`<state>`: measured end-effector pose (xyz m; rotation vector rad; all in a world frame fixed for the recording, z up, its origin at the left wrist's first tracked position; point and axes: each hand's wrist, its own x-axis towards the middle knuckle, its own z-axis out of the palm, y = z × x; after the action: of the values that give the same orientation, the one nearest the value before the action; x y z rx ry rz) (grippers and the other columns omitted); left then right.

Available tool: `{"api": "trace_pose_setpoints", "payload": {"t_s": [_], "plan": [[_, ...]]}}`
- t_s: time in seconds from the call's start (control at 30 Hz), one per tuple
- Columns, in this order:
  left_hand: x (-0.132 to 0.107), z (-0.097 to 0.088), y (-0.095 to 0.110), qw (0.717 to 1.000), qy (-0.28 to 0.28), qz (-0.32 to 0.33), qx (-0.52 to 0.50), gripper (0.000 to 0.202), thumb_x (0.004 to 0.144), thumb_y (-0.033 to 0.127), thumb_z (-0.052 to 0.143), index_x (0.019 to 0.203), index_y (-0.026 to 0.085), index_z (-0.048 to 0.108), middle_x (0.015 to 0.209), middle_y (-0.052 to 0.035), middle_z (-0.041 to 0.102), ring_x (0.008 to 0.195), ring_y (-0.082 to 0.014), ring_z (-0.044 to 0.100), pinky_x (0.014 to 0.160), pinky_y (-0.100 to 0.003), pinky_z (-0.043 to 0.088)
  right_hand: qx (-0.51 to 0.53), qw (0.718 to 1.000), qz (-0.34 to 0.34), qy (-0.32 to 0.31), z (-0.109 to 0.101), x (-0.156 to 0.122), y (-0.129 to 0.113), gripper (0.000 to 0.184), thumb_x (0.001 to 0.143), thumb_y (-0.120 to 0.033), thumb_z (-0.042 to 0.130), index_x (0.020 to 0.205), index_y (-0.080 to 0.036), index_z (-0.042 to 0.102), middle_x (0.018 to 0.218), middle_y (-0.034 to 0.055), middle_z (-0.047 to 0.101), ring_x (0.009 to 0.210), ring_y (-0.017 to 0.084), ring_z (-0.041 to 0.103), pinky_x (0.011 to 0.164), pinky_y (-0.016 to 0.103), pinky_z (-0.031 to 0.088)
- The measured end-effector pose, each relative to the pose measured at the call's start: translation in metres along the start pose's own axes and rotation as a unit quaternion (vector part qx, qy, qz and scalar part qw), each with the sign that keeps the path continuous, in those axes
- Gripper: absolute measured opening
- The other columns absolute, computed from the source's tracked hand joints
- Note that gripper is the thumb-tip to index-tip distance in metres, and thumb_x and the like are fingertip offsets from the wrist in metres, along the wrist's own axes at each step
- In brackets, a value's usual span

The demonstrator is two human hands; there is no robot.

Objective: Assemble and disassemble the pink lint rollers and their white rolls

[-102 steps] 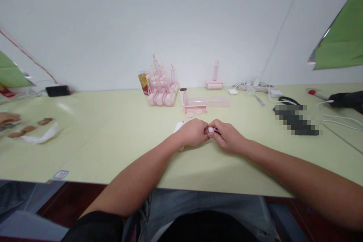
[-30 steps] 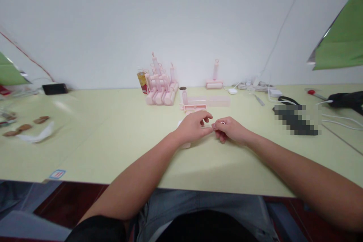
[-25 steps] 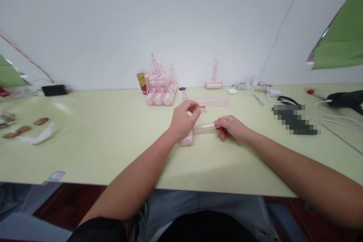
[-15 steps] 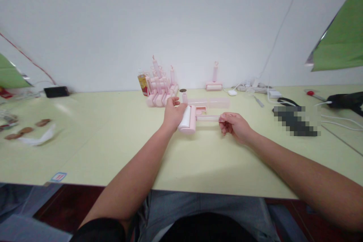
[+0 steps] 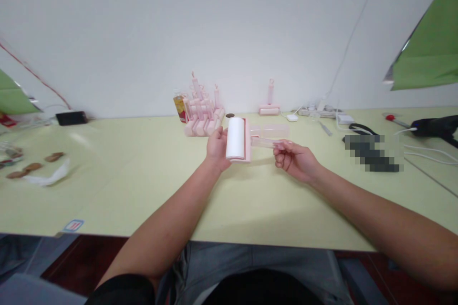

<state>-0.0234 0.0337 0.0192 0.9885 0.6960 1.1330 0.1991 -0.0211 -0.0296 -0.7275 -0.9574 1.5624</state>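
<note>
Lint roller (image 5: pixel 236 145) held just above the middle of the tabletop (image 5: pixel 143 181)
Left hand (image 5: pixel 216 148) curls closed around its white roll end; right hand (image 5: pixel 295 159) pinches the clear handle (image 5: pixel 266 142) with closed fingers.

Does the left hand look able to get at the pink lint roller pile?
Probably not freely: the pink lint roller pile lies just beyond the left hand, nothing between, but that hand grips the white roller.
</note>
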Motion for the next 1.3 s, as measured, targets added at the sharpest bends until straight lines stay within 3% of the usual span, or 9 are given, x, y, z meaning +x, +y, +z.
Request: {"api": "trace_pose_setpoints", "payload": {"t_s": [0.23,0.43,0.57,0.67,0.8,0.9,1.03,1.17,1.3], "plan": [[-0.018,0.02,-0.035,0.984,-0.14,0.062,0.089,0.044,0.078,0.041,0.067,0.114,0.018,0.058,0.122,-0.0115,0.062,0.108,-0.0217,0.062,0.087,-0.035,0.051,-0.026,0.999,0.0,-0.029,0.015,-0.008,0.002,0.026,0.082,-0.044,0.064,0.097,-0.026,0.056,0.11,0.0013,0.065,0.066,0.01,0.06,0.061,0.025,0.051],[-0.012,0.018,-0.056,0.984,-0.083,0.101,0.121,0.047,0.088,0.053,0.053,0.114,0.015,0.052,0.096,-0.0079,0.067,0.083,-0.0146,0.064,0.079,-0.03,0.05,-0.194,0.977,-0.031,-0.087,0.014,-0.005,0.026,0.03,0.079,-0.039,0.069,0.101,-0.021,0.057,0.099,0.0036,0.066,0.073,0.014,0.062,0.065,0.029,0.052],[-0.004,0.01,-0.059,0.99,-0.055,0.097,0.091,0.044,0.087,0.052,0.054,0.113,0.017,0.048,0.078,-0.0008,0.062,0.069,-0.0133,0.063,0.064,-0.026,0.05,-0.409,0.897,-0.159,-0.061,-0.006,0.01,0.029,0.025,0.087,-0.04,0.058,0.1,-0.02,0.064,0.097,0.0061,0.067,0.086,0.019,0.062,0.079,0.036,0.05],[-0.002,0.009,-0.058,0.992,-0.031,0.088,0.079,0.042,0.087,0.052,0.053,0.112,0.019,0.045,0.075,0.002,0.058,0.058,-0.0118,0.061,0.054,-0.024,0.048,-0.561,0.774,-0.289,0.045,-0.028,0.027,0.028,0.026,0.086,-0.037,0.058,0.105,-0.021,0.064,0.122,0.0105,0.059,0.115,0.027,0.052,0.099,0.045,0.039],[-0.002,0.01,-0.056,0.991,0.011,0.095,0.096,0.036,0.089,0.051,0.05,0.107,0.02,0.045,0.069,0.0045,0.053,0.046,-0.0087,0.055,0.042,-0.019,0.04,-0.695,0.64,-0.295,0.145,-0.054,0.053,0.029,0.04,0.086,-0.039,0.054,0.119,-0.019,0.059,0.139,0.0164,0.044,0.128,0.033,0.037,0.106,0.052,0.028],[-0.002,0.011,-0.056,0.988,0.027,0.101,0.117,0.031,0.09,0.049,0.049,0.101,0.021,0.044,0.066,0.0059,0.051,0.041,-0.0068,0.05,0.036,-0.017,0.033,-0.765,0.563,-0.28,0.143,-0.067,0.077,0.026,0.053,0.085,-0.042,0.054,0.132,-0.018,0.05,0.152,0.015,0.028,0.135,0.036,0.024,0.109,0.052,0.02],[-0.003,0.011,-0.058,0.987,0.02,0.084,0.137,0.028,0.09,0.048,0.048,0.098,0.021,0.044,0.065,0.0064,0.049,0.039,-0.0059,0.047,0.035,-0.016,0.029,-0.803,0.528,-0.226,0.158,-0.077,0.109,0.019,0.068,0.084,-0.046,0.053,0.144,-0.018,0.036,0.154,0.0156,0.023,0.136,0.039,0.02,0.106,0.055,0.018],[-0.003,0.01,-0.06,0.985,0.004,0.08,0.153,0.027,0.089,0.048,0.048,0.096,0.022,0.043,0.066,0.0064,0.05,0.041,-0.0055,0.047,0.036,-0.016,0.031,-0.81,0.536,-0.201,0.132,-0.083,0.124,0.019,0.06,0.086,-0.045,0.051,0.138,-0.016,0.043,0.139,0.0161,0.044,0.125,0.035,0.033,0.103,0.047,0.026],[-0.003,0.009,-0.061,0.983,-0.005,0.081,0.164,0.028,0.089,0.049,0.049,0.093,0.022,0.042,0.066,0.0065,0.05,0.041,-0.0054,0.047,0.036,-0.015,0.03,-0.801,0.537,-0.185,0.187,-0.088,0.119,0.019,0.059,0.084,-0.045,0.053,0.135,-0.017,0.045,0.129,0.0157,0.051,0.117,0.034,0.038,0.098,0.045,0.031]]}}
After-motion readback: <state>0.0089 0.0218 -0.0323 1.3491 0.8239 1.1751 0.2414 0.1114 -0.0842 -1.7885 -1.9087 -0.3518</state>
